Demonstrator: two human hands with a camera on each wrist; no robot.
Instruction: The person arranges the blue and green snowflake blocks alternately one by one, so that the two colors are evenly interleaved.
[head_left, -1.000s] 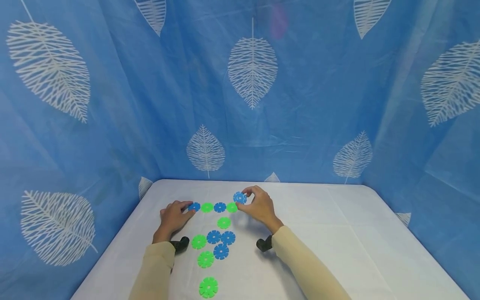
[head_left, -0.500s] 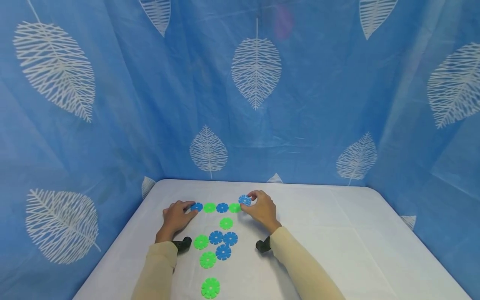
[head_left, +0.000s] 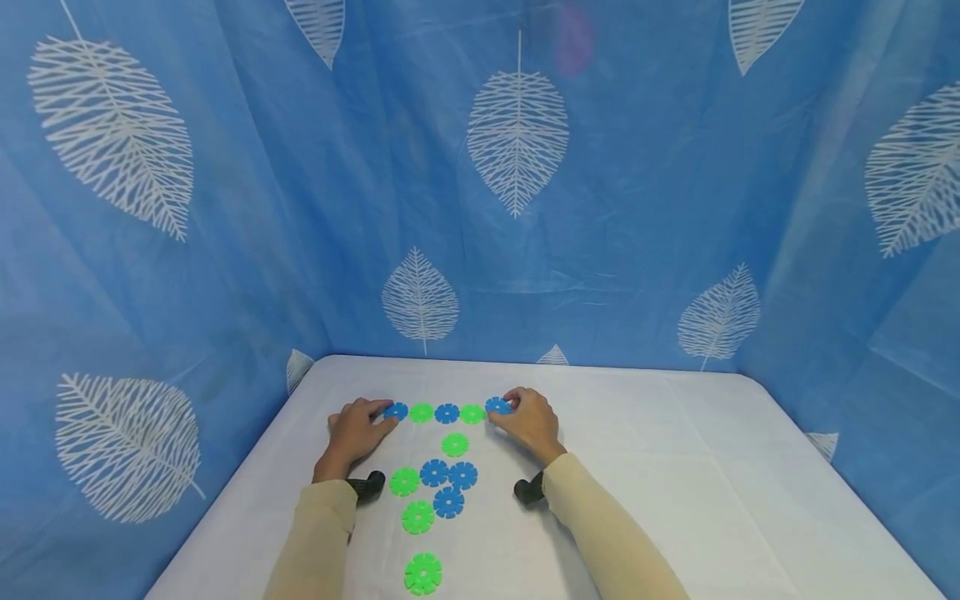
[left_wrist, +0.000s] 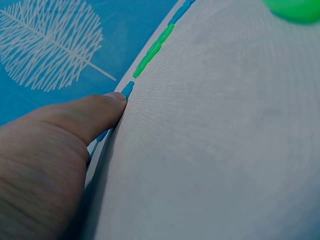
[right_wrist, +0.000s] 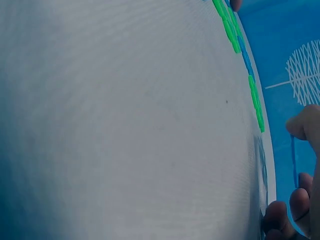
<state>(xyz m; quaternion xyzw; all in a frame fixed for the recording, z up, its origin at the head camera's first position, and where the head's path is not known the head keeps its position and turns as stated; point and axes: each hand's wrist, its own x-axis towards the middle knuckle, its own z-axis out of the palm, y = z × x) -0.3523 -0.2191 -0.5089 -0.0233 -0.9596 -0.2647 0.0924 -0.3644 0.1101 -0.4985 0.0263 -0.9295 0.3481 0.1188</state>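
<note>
A row of flat, notched plastic discs lies across the far part of the table. At its left end my left hand pinches a blue disc between thumb and fingers; the left wrist view shows the thumb on its edge. Running right from there are a green disc, a blue disc and another green disc. Just beyond the row's right end, my right hand grips a second blue disc by its rim. That disc shows edge-on, a little above the tabletop, in the right wrist view.
Nearer me lie a cluster of blue discs and several loose green discs on the white table. A blue curtain with white leaf prints surrounds the table's far and side edges. Dark wrist-worn pieces sit by both cuffs.
My right hand has moved slightly right and lowered its blue disc from above the last green disc to beside it. The left hand stays at the left-end disc; the view shifts slightly.
</note>
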